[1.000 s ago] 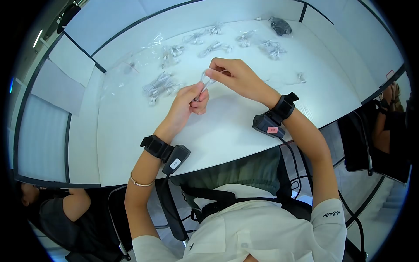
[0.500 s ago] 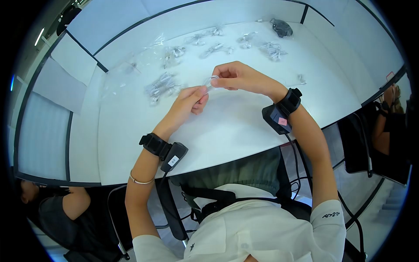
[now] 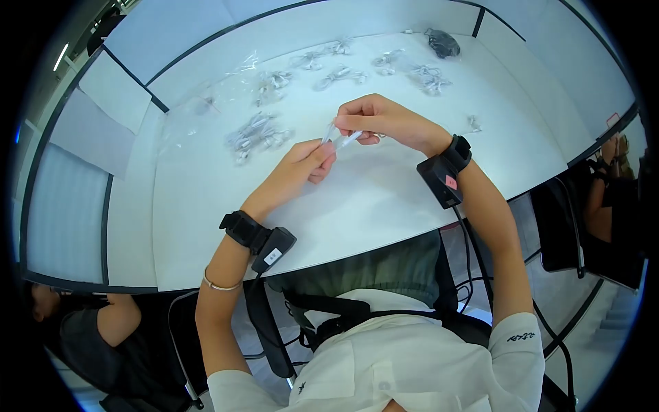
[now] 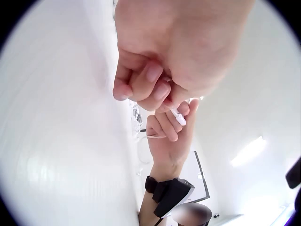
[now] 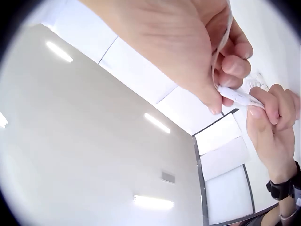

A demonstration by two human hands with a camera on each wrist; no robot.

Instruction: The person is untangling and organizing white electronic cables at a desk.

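Observation:
Over the white table (image 3: 384, 199), both hands meet at a white cable (image 3: 349, 139). My left hand (image 3: 302, 168) pinches its folded part between thumb and curled fingers. Just above and to the right, my right hand (image 3: 388, 125) pinches the same cable near the fold. From the right wrist, a strand of the cable (image 5: 225, 40) runs along the right palm to a white stiff-looking part (image 5: 235, 96) between both hands' fingertips. A white end (image 4: 179, 117) pokes out below the left fingers in the left wrist view.
Bundles of white cables (image 3: 257, 136) lie left of the hands, with several more (image 3: 429, 79) farther back. Clear plastic (image 3: 240, 72) lies at the back left. A dark bag (image 3: 443, 43) is in the far corner. A small white piece (image 3: 473, 123) lies right. Low partitions (image 3: 130, 130) surround the table.
The right hand first drops slightly to the right, then its fingers shift on the cable. The left hand moves a little right, keeping its pinch. A white end now shows between the hands.

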